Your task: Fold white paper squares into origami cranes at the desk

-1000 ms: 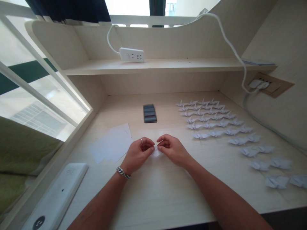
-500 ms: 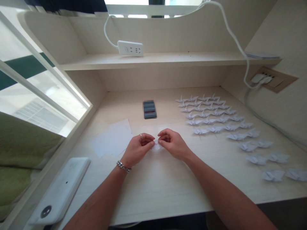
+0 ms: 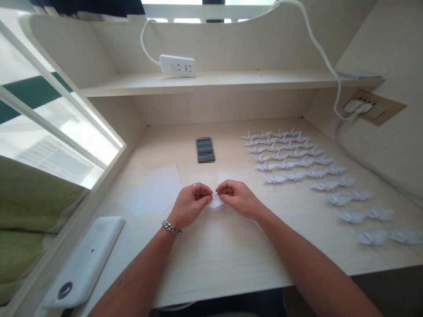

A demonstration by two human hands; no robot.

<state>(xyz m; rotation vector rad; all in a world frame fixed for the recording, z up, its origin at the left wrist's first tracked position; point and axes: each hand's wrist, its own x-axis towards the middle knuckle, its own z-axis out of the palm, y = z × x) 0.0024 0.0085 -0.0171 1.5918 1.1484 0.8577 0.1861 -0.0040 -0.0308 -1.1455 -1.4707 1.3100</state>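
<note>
A small piece of white paper [image 3: 216, 201], plain and unmarked as far as it shows, sits between the left hand [image 3: 190, 203] and the right hand [image 3: 240, 200], pinched at either side by thumb and fingers. Its visible part spreads as a pale, flattened shape below the two thumbs, toward the near edge of the bench [image 3: 211, 251]. The fingers cover its side edges (the exact folds are too small to read). Whether it touches the bench cannot be told.
</note>
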